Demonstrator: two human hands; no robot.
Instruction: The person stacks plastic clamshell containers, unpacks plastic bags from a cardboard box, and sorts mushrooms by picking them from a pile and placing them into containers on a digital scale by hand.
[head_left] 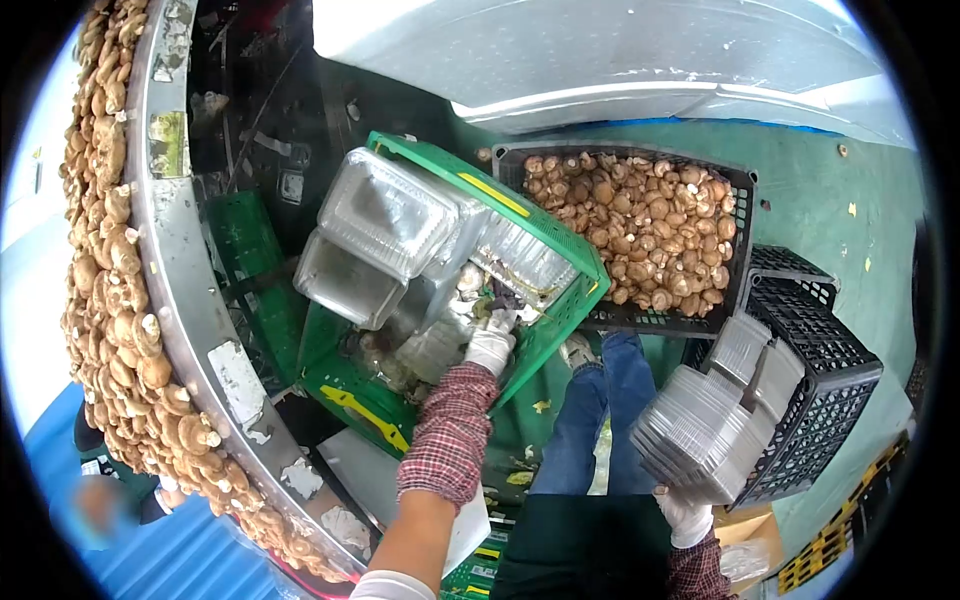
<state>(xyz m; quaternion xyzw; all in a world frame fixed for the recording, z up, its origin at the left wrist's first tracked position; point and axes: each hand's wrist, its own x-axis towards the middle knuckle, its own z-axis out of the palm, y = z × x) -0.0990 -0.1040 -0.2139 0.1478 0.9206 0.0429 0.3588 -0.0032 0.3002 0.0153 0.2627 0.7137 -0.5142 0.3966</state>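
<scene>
My left hand (490, 343), in a white glove with a checked sleeve cover, reaches into a tilted green crate (545, 240). Its fingers are closed around something among white and dark scraps; what they hold is hidden. Around it in the crate are clear plastic trays (385, 212), some stacked, and crumpled clear plastic. My right hand (685, 515), also gloved, grips the near end of several stacked clear plastic containers (690, 430). These lean against a black crate (825, 390) at my right.
Ahead, a black crate (738, 190) is full of brown mushrooms (640, 230). More mushrooms (115, 290) lie along a metal-edged conveyor (185, 250) at left. A cardboard box (757, 540) sits low right. At lower left, another person (110, 500) is partly visible beyond the mushrooms.
</scene>
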